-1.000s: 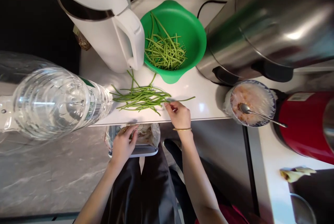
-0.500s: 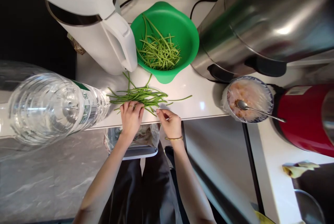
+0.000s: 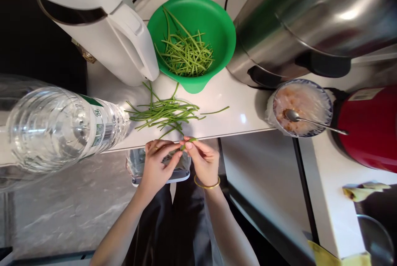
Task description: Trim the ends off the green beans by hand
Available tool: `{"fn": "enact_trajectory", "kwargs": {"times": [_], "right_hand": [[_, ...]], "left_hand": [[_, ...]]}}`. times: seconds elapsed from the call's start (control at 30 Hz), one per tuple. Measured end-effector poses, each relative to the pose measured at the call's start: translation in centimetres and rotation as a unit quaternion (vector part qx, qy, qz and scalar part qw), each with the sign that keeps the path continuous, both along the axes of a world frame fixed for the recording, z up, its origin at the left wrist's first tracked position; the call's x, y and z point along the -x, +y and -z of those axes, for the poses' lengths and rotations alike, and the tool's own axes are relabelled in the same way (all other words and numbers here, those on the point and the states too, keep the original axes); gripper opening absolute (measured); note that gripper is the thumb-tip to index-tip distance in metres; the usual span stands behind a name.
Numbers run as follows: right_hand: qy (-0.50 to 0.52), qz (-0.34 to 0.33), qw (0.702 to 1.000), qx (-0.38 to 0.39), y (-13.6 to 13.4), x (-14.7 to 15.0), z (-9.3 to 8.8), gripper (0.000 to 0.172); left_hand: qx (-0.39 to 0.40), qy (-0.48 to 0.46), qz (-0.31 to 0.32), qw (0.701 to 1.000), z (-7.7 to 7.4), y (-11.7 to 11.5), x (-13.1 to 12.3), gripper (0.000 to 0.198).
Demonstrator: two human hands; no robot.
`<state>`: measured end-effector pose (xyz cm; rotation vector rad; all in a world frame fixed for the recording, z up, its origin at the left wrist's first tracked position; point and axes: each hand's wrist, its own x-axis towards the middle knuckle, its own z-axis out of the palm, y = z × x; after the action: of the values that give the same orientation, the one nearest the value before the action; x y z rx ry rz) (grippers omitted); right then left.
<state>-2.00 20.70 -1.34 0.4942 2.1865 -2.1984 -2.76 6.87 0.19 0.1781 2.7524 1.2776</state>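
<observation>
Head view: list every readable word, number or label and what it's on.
"5L", as far as it can be read, on the label of the clear water bottle lying at the left.
Barcode and small print on the same label: too small to read.
Sticker on the red appliance at the right: blurred, unreadable.
White kettle, green bowl, steel pot: no text visible.

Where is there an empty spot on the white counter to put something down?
The barest patch of the white counter lies between the loose green beans and the covered bowl with a spoon, below the green bowl. It is crowded further back, where the white kettle, green bowl and steel pot stand close together.
</observation>
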Motion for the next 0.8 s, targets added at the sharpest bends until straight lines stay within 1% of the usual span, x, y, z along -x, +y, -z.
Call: {"fn": "enact_trajectory", "kwargs": {"times": [0.07, 0.13, 0.17, 0.23, 0.33, 0.4, 0.43, 0.53, 0.6, 0.63, 0.7, 0.73, 0.8], "right_hand": [[0.041, -0.068, 0.993, -0.082, 0.7, -0.7, -0.5, 0.020], [0.080, -0.140, 0.973, -0.166, 1.3, -1.3, -0.6, 0.026], [0.096, -0.164, 0.961, -0.201, 1.5, -1.6, -0.5, 0.028], [0.118, -0.200, 0.939, -0.253, 1.7, -1.9, 0.0, 0.030], [0.132, -0.244, 0.913, -0.299, 1.6, -2.4, 0.7, 0.032], [0.135, -0.272, 0.901, -0.309, 1.5, -2.6, 1.0, 0.032], [0.136, -0.285, 0.897, -0.309, 1.5, -2.6, 1.1, 0.032], [0.134, -0.326, 0.884, -0.306, 1.5, -2.8, 1.3, 0.033], [0.132, -0.350, 0.877, -0.301, 1.5, -2.8, 1.3, 0.033], [0.132, -0.357, 0.876, -0.296, 1.4, -2.7, 1.3, 0.034], [0.137, -0.356, 0.881, -0.279, 1.2, -2.7, 1.1, 0.035], [0.141, -0.347, 0.889, -0.264, 1.1, -2.7, 1.0, 0.036], [0.140, -0.311, 0.913, -0.223, 1.0, -2.8, 0.7, 0.034]], "left_hand": [[-0.059, -0.033, -0.022, 0.997, -0.8, -0.3, -0.5, 0.018], [-0.105, -0.066, -0.050, 0.991, -1.3, -0.6, -0.9, 0.018], [-0.119, -0.084, -0.057, 0.988, -1.3, -0.7, -1.1, 0.017], [-0.128, -0.118, -0.062, 0.983, -1.1, -1.0, -1.5, 0.017], [-0.134, -0.178, -0.054, 0.973, -0.3, -1.7, -1.9, 0.018], [-0.131, -0.203, -0.040, 0.969, 0.2, -2.1, -2.1, 0.019], [-0.120, -0.201, -0.029, 0.972, 0.4, -2.3, -2.2, 0.019], [-0.047, -0.144, 0.010, 0.988, 0.6, -2.4, -2.5, 0.018], [-0.005, -0.122, 0.035, 0.992, 0.5, -2.4, -2.7, 0.019], [0.003, -0.125, 0.043, 0.991, 0.4, -2.3, -2.8, 0.019], [-0.003, -0.153, 0.049, 0.987, 0.6, -2.2, -3.0, 0.017], [-0.013, -0.170, 0.047, 0.984, 0.8, -2.2, -3.2, 0.017], [-0.024, -0.194, 0.031, 0.980, 2.0, -2.5, -3.7, 0.016]]}}
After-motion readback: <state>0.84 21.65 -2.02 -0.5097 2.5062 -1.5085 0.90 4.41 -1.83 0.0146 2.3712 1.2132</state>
